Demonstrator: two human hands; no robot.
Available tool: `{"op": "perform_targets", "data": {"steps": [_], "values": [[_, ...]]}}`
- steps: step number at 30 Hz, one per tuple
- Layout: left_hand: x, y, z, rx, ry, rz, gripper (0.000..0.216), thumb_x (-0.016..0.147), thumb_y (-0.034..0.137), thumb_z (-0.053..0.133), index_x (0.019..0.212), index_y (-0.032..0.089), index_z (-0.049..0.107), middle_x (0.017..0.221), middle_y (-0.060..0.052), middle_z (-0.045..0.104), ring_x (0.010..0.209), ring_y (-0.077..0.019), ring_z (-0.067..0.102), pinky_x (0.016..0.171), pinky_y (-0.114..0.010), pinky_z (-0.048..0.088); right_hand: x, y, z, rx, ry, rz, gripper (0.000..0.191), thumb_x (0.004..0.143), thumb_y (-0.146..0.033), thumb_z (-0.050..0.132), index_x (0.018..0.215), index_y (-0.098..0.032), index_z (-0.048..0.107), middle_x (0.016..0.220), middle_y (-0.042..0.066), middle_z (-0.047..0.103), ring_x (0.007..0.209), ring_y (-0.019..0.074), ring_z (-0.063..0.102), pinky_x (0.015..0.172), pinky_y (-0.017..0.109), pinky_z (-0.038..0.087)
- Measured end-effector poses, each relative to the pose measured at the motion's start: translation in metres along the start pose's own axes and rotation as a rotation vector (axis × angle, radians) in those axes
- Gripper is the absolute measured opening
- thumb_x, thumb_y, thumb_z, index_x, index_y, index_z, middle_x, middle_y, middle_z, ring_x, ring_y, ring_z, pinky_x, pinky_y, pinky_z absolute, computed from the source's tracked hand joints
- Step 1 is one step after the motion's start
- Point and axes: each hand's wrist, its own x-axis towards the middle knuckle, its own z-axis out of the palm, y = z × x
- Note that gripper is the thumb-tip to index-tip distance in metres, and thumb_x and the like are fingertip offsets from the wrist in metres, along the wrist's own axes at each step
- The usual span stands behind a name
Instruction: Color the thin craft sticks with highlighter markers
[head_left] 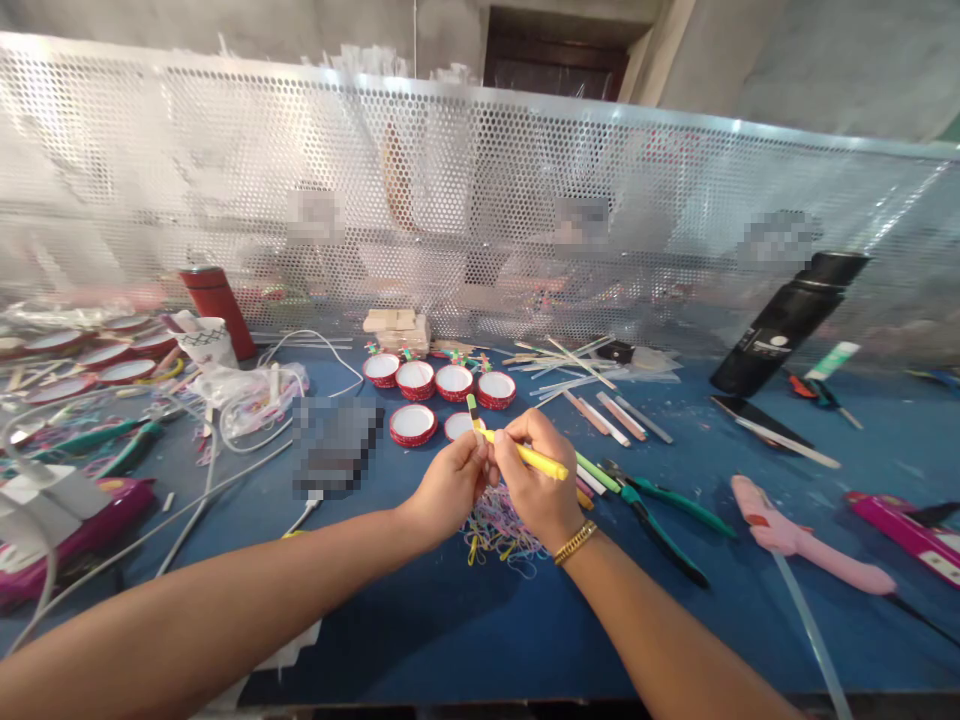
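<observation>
My right hand (536, 465) is closed around a yellow pen-like stick (544, 461), its front end pointing left toward my other hand. My left hand (454, 470) pinches a small strip (472, 408) with a green top and a dark band; its lower part is hidden by the fingers. Both hands meet above a tangle of pastel elastic strings (504, 525). Just behind them stand several stacks of small red-rimmed white discs (415, 378). Right of my right hand lie green-handled pliers (664, 520) and coloured sticks (598, 470).
A pink glue gun (810, 550) lies at the right, near a black bottle (780, 330). To the left are a phone (341, 450) with a cable, a red flask (219, 310) and a paper cup (208, 343). A perforated metal screen (450, 200) closes off the back.
</observation>
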Motion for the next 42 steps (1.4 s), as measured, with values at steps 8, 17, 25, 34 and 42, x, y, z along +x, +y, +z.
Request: {"op": "perform_targets", "data": {"steps": [8,17,25,34,42], "values": [[0.000,0.001,-0.003,-0.039,-0.053,-0.043,0.033,0.089,0.048,0.058,0.076,0.019,0.051,0.049,0.008,0.042,0.039,-0.0062,0.026,0.041,-0.022,0.018,0.002,-0.001,-0.005,0.067,0.051,0.034,0.021,0.089,-0.028,0.056,0.070,-0.024,0.048,0.060,-0.004,0.055,0.056,0.0137,0.052,0.056,0.027,0.041],[-0.001,0.000,-0.002,-0.039,-0.063,-0.070,0.036,0.090,0.047,0.060,0.069,0.019,0.050,0.046,0.008,0.037,0.040,-0.0059,0.026,0.041,-0.021,0.017,-0.002,-0.002,0.000,0.112,-0.071,0.092,0.013,0.086,-0.028,0.057,0.076,-0.024,0.051,0.060,-0.003,0.057,0.056,0.0155,0.056,0.057,0.028,0.043],[-0.001,0.002,-0.001,-0.071,-0.059,-0.060,0.031,0.090,0.044,0.060,0.075,0.018,0.051,0.052,0.007,0.047,0.040,-0.0053,0.028,0.041,-0.021,0.018,0.004,0.003,-0.004,-0.006,0.013,0.032,0.018,0.085,-0.024,0.058,0.070,-0.023,0.048,0.060,-0.004,0.056,0.055,0.0129,0.054,0.056,0.026,0.042],[-0.002,0.006,-0.004,-0.156,-0.080,-0.143,0.017,0.092,0.031,0.052,0.083,0.017,0.053,0.061,0.003,0.057,0.038,-0.0045,0.029,0.040,-0.020,0.018,0.009,0.008,-0.004,0.279,-0.003,0.164,0.013,0.091,-0.034,0.062,0.093,-0.022,0.066,0.080,0.000,0.069,0.070,0.0145,0.064,0.067,0.028,0.052],[0.000,0.004,-0.005,-0.151,-0.096,-0.142,0.021,0.093,0.033,0.053,0.080,0.017,0.052,0.060,0.003,0.056,0.037,-0.0044,0.029,0.040,-0.020,0.017,0.007,0.005,-0.004,0.289,-0.070,0.217,0.019,0.092,-0.039,0.062,0.085,-0.022,0.060,0.064,-0.002,0.066,0.054,0.0127,0.061,0.055,0.024,0.050]]}}
